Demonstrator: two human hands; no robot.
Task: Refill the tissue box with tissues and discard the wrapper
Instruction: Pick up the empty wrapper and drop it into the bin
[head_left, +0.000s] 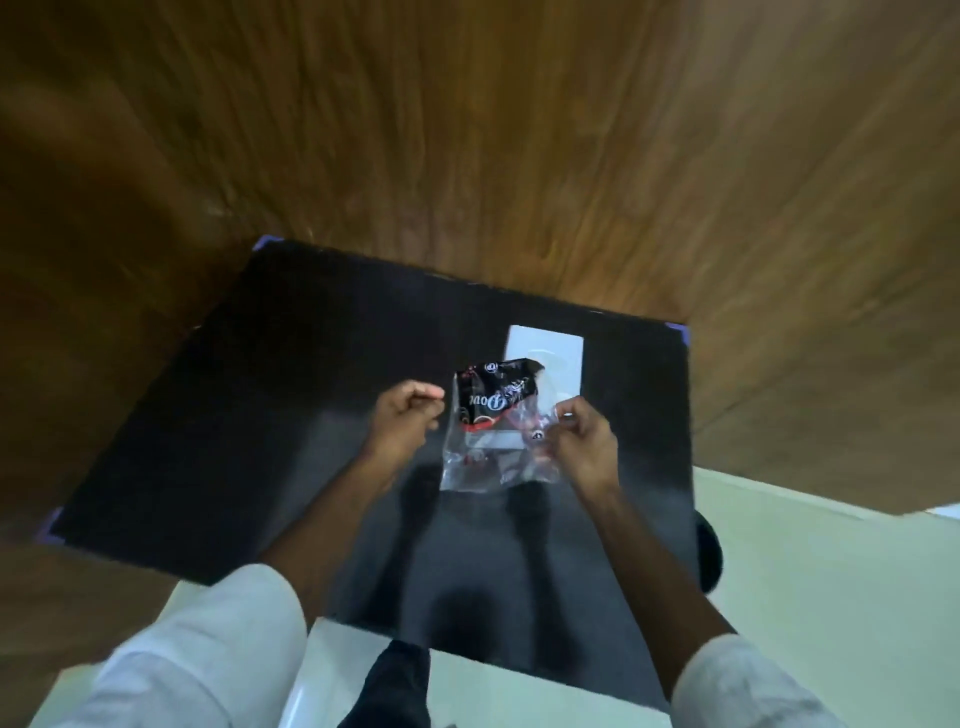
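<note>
A crumpled plastic wrapper (493, 431), clear with a black and red printed top, hangs above the black table (208, 415). My right hand (579, 444) pinches its right edge. My left hand (405, 421) is closed in a fist just left of the wrapper; whether it touches the plastic is unclear. Behind the wrapper lies a white rectangular tissue box (556, 358), partly hidden by it. The frame is motion-blurred.
Wood-panelled walls (519, 130) rise right behind and to the left of the table. Pale floor (831, 597) shows at the right and near me. A dark round object (709, 556) sits at the table's right edge. White sleeves cover my forearms.
</note>
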